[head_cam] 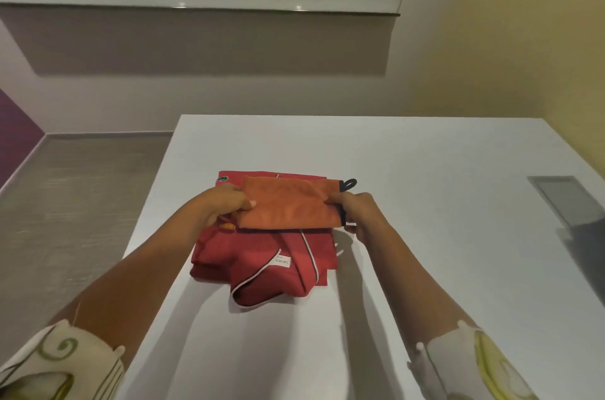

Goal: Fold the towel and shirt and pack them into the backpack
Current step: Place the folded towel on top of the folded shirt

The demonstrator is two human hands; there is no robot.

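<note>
Both bare forearms reached forward over the white table [409,170], wrists bent slightly down. The left hand [226,203] pinched the left edge of the folded orange terry towel [289,206], thumb on top; the right hand [361,208] gripped its right edge, beside a small dark hanging loop [348,184]. The towel sat on the far half of the folded red polo shirt [262,265] — collar toward the near side, white piping showing — which lay flat on the table's left part.
</note>
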